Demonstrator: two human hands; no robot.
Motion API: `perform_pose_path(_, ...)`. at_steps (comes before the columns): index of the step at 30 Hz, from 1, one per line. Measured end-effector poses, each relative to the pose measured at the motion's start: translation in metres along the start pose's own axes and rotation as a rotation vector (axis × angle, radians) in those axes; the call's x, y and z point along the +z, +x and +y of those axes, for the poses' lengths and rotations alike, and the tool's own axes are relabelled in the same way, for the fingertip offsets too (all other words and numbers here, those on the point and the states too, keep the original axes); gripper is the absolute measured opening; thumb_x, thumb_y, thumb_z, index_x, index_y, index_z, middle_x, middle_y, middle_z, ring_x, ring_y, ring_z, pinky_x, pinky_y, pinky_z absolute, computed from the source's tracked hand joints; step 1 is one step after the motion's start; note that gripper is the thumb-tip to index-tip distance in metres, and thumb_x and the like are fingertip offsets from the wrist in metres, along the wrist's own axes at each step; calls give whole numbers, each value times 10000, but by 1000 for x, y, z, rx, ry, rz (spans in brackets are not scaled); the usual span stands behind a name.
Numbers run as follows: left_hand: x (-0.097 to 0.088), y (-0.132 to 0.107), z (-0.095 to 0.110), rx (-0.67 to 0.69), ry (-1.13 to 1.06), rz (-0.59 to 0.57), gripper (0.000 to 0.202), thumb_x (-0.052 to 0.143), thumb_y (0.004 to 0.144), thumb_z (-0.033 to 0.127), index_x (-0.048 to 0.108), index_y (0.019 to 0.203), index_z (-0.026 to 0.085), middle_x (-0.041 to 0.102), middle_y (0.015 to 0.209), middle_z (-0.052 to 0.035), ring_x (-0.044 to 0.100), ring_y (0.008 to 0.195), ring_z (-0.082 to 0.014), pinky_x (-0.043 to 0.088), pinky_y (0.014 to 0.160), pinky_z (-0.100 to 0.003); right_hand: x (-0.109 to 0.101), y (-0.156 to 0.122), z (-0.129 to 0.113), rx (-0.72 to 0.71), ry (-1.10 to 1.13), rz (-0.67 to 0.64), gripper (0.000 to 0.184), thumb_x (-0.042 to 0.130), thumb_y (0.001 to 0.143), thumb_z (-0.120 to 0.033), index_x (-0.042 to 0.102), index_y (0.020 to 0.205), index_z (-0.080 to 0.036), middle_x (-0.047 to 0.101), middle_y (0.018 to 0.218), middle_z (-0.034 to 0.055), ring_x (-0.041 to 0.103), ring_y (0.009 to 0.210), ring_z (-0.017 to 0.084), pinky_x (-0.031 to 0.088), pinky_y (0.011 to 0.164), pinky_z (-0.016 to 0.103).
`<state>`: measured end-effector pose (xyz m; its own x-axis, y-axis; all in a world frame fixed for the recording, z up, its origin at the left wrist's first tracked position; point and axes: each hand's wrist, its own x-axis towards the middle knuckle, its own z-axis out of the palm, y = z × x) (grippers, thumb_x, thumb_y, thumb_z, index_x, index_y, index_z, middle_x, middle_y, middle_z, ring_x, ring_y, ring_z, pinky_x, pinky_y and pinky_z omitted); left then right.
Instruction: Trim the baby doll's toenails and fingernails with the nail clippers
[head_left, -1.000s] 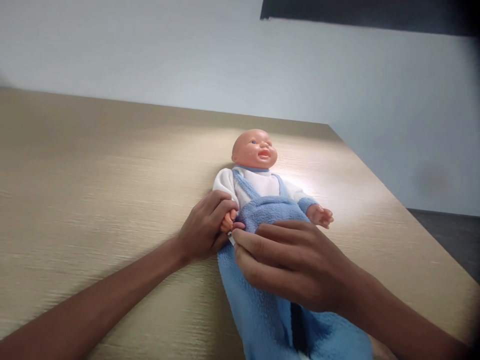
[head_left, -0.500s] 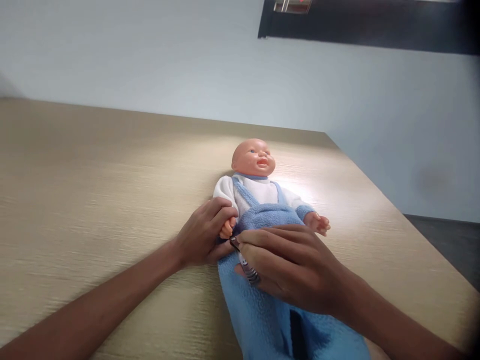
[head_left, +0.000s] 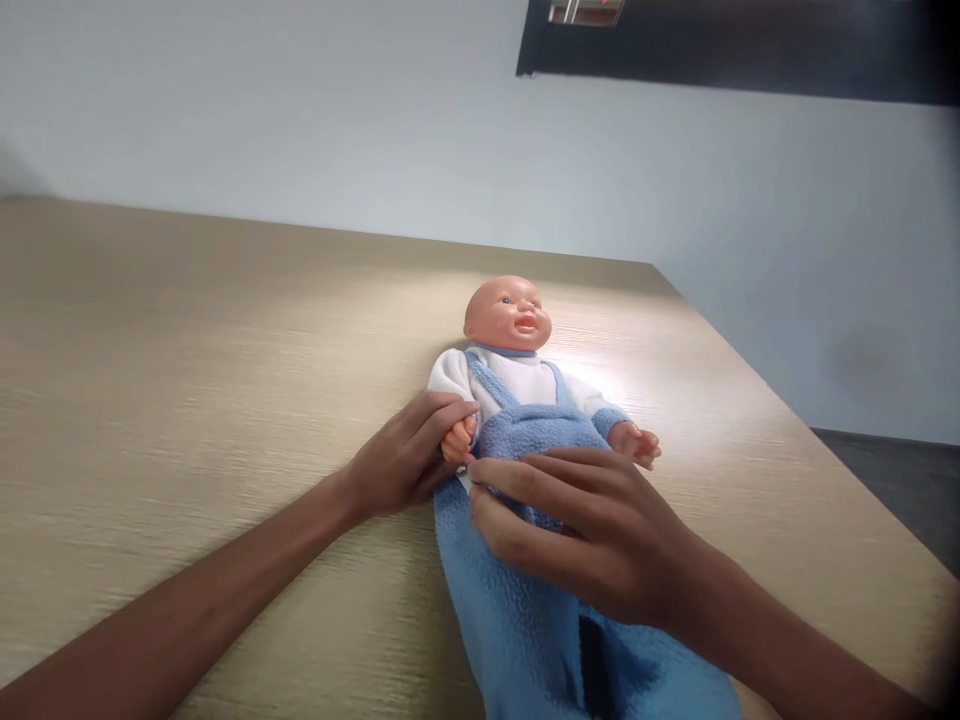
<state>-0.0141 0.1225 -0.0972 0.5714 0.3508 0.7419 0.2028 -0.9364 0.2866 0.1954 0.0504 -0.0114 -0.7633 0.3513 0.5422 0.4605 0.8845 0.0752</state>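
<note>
One doll (head_left: 517, 390) lies on the table (head_left: 187, 400) under your hands; your left hand (head_left: 405, 460) pinches its tiny arm; your right hand (head_left: 585, 530) grips its blue fleece; no writing readable.

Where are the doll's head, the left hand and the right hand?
doll's head (head_left: 508, 313): head view, on the cheek.
left hand (head_left: 401, 462): head view, on its back.
right hand (head_left: 592, 535): head view, on its back.
</note>
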Motion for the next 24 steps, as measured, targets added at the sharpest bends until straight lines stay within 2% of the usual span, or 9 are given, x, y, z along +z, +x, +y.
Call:
perform_pose_path(8, 4, -1, 0, -24, -39, 17, 453, 524, 959, 168, 417, 1391, 83, 546, 1194, -136, 523, 1130, -171, 463, 1030, -285, -2, 2, -1, -39, -66, -55, 229, 449, 973, -38, 653, 968, -142, 691, 978, 46, 552, 673, 131, 467, 631, 284)
perform_pose_path(12, 4, -3, 1, -26, -41, 19, 465, 547, 939, 134, 422, 1385, 90, 549, 1178, -122, 523, 1117, -156, 453, 1036, -263, -1, 1, -1, -52, -50, -41, 223, 474, 957, -33, 651, 890, -150, 693, 1013, 33, 523, 658, 136, 442, 604, 295)
perform_pose_path(18, 4, -3, 0, -42, -56, 8, 427, 501, 959, 163, 426, 1372, 83, 529, 1198, -139, 514, 1144, -169, 451, 1029, -269, 2, 0, 2, -35, -52, -72, 228, 453, 960, -21, 637, 912, -146, 675, 942, 35, 505, 647, 141, 439, 603, 293)
perform_pose_path(21, 4, -4, 1, -62, -46, 14, 416, 519, 950, 195, 444, 1348, 98, 530, 1188, -131, 523, 1111, -168, 461, 987, -269, 2, 0, 3, -29, -14, -60, 220, 452, 961, -15, 599, 876, -154, 676, 978, 30, 509, 654, 144, 438, 604, 294)
perform_pose_path(24, 3, -4, 4, -133, -30, -14, 372, 549, 909, 201, 498, 1271, 130, 556, 1064, -85, 539, 951, -146, 472, 843, -257, 3, -1, 3, -7, 9, -10, 154, 496, 965, -46, 562, 882, -156, 674, 965, 29, 512, 659, 140, 441, 613, 291)
